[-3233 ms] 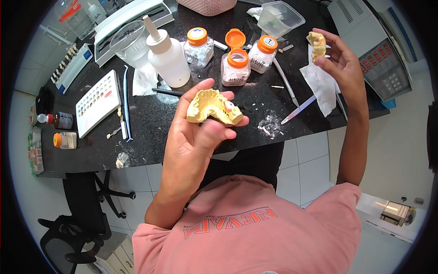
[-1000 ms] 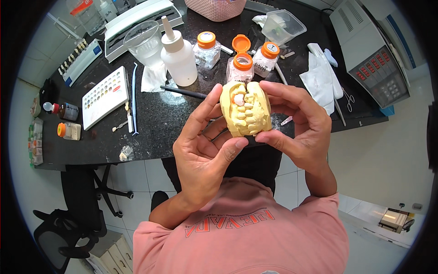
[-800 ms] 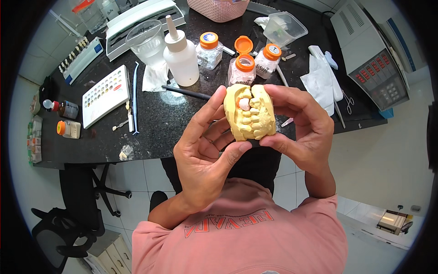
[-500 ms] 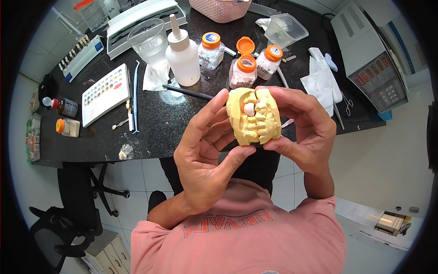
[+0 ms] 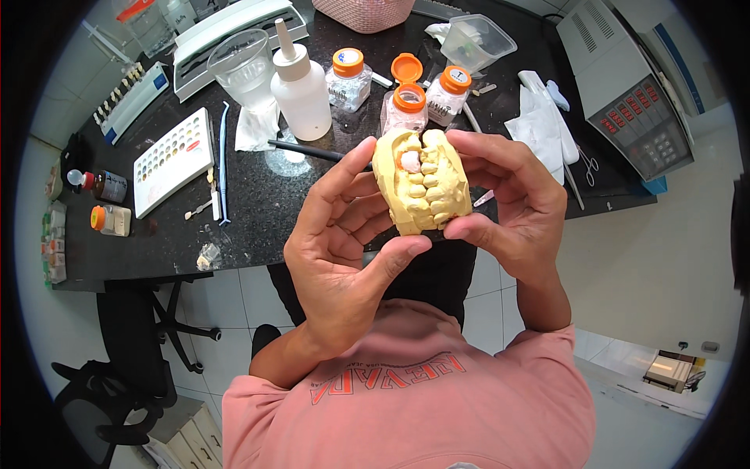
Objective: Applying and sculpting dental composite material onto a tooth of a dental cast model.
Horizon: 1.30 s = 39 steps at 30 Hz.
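Note:
Between my two hands is a yellow plaster dental model (image 5: 402,205), its upper and lower teeth closed together and seen from the side. A pinkish-white crown (image 5: 409,161) with orange-red along its edge sits among the yellow teeth. My left hand (image 5: 332,250) grips the model's left side, thumb at the lower edge and index finger at the top. On the other side my right hand (image 5: 519,207) holds it the same way. Just beyond, on the black bench, stand an open jar with orange lid (image 5: 405,109) and a black-handled tool (image 5: 308,150).
A white squeeze bottle (image 5: 303,102), a clear cup (image 5: 244,74) and orange-capped jars (image 5: 348,82) stand beyond my hands. Leftward lies a white palette (image 5: 176,164) beside a blue tool (image 5: 224,168). Tissues (image 5: 537,129), scissors (image 5: 587,164) and a control unit (image 5: 641,102) are rightward.
Both hands have turned the model slightly, so its row of teeth slants differently and the crown shows a little more to the left. The grip stays. The whole view has shifted slightly.

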Available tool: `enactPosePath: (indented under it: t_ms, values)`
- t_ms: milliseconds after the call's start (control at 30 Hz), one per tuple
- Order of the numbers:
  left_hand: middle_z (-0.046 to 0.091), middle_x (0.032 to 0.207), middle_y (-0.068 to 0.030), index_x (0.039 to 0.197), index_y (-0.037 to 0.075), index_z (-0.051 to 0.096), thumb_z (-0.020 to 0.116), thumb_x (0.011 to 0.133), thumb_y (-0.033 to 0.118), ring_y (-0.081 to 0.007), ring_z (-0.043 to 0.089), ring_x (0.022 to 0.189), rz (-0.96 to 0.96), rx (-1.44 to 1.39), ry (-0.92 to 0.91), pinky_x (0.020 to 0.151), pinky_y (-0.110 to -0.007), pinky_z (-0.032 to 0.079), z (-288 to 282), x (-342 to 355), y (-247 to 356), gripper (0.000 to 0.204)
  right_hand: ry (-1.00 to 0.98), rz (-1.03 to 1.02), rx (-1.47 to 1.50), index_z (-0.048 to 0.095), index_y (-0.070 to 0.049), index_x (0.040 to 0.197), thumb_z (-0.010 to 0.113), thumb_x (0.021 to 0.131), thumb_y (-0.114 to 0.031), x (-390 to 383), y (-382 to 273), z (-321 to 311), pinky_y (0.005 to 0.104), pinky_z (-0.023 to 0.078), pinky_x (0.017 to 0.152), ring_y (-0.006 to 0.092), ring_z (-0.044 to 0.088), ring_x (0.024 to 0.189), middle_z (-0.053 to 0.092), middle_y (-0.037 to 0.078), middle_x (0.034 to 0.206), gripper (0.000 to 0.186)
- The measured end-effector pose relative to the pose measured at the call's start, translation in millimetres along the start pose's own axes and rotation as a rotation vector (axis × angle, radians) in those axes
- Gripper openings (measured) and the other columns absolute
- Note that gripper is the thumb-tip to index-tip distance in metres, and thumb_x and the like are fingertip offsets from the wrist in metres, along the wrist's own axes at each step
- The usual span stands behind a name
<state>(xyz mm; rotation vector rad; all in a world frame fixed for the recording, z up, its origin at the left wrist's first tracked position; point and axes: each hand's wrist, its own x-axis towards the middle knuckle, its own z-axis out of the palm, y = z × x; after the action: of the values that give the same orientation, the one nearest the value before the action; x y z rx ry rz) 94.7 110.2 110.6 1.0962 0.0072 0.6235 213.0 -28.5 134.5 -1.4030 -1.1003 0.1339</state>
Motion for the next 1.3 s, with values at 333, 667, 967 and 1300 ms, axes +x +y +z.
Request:
enactPosePath:
  t_ms: [333,667,967,1300]
  values:
    - [0.056,0.124,-0.0155,0.14,-0.003,0.037,0.078,0.074,-0.005,-0.0216,0.059,0.113,0.047,0.047,-0.004,0.097,-0.034,0.051,0,0,0,0.078,-0.005,-0.013,0.007,0.057,-0.001,0.127,0.085,0.068,-0.011,1,0,0,0.0307,0.055,0.088,0.0179,0.064,0.103,0.062,0.01,0.123,0.066]
    - [0.053,0.13,-0.0175,0.137,-0.006,0.043,0.079,0.07,-0.006,-0.0231,0.056,0.118,0.189,0.244,0.01,0.098,-0.035,0.052,-3,-5,-7,0.076,0.007,-0.03,0.095,0.054,0.0,0.119,0.084,0.071,-0.008,-2,7,2,0.0344,0.053,0.094,0.0243,0.06,0.114,0.059,0.02,0.125,0.057]
    - [0.049,0.134,-0.0228,0.139,-0.009,0.038,0.069,0.08,-0.009,-0.0276,0.054,0.121,0.241,0.219,-0.005,0.1,-0.036,0.049,-5,-11,-12,0.066,0.064,-0.108,0.055,0.059,-0.002,0.115,0.084,0.069,-0.007,-2,5,6,0.0349,0.055,0.093,0.0245,0.06,0.113,0.058,0.017,0.12,0.052]
    - [0.053,0.13,-0.0228,0.128,-0.008,0.047,0.072,0.078,-0.009,-0.0271,0.058,0.117,0.162,0.161,0.087,0.101,-0.037,0.048,-4,-15,-16,0.056,0.052,-0.338,-0.356,0.064,-0.002,0.118,0.085,0.068,-0.014,-2,2,8,0.0329,0.055,0.085,0.0271,0.064,0.103,0.061,0.019,0.12,0.056]
